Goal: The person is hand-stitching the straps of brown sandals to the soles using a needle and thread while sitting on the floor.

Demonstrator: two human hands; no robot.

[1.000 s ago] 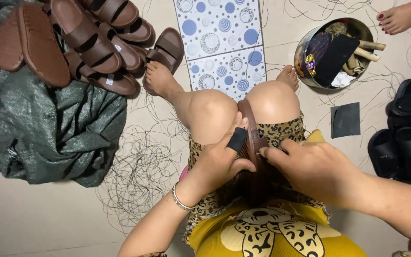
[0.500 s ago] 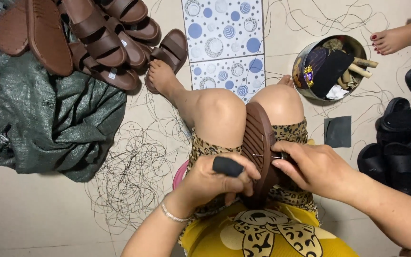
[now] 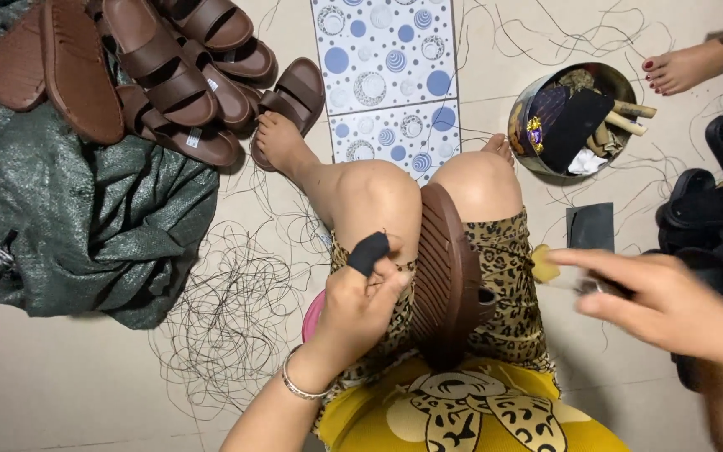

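Note:
A brown sandal (image 3: 449, 276) stands on edge on my lap between my knees, sole ribs facing left. My left hand (image 3: 360, 305) grips its left side; a black guard (image 3: 368, 251) covers the thumb and a bracelet sits on the wrist. My right hand (image 3: 671, 305) is out to the right of the sandal, blurred, fingers pinched on a thin tool (image 3: 593, 287) with a yellowish end (image 3: 545, 265). I cannot tell what kind of tool it is.
A pile of brown sandals (image 3: 169, 75) lies on a green sack (image 3: 69, 218) at the upper left. Loose dark threads (image 3: 228, 318) litter the floor. A round tin (image 3: 522, 144) of oddments, a black square piece (image 3: 590, 226), black sandals (image 3: 713, 201) and another person's foot (image 3: 688, 67) are at the right.
My right hand has left the sandal and swung out to the right with the thin tool. The sandal has turned up on edge; my left hand stays on it.

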